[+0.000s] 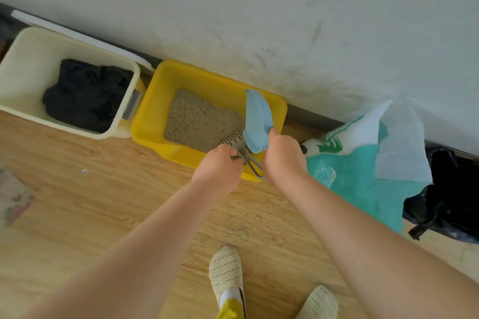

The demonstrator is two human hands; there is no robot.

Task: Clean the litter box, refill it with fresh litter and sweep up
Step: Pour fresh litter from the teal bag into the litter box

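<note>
A yellow litter box (155, 109) stands against the wall with grey-brown litter (199, 122) spread over its floor. My left hand (220, 171) grips the handle of a grey slotted scoop (234, 138) whose head rests on the litter at the box's near right corner. My right hand (283, 158) holds a light blue dustpan (258, 116) upright over the box's right end. A teal and white litter bag (363, 171) lies on the floor to the right of the box.
A cream bin (23, 59) lined with a black bag (85, 93) stands open left of the box. A black bag (451, 199) sits at far right. Spilled litter grains (241, 228) dot the wooden floor near my slippered feet (226, 269).
</note>
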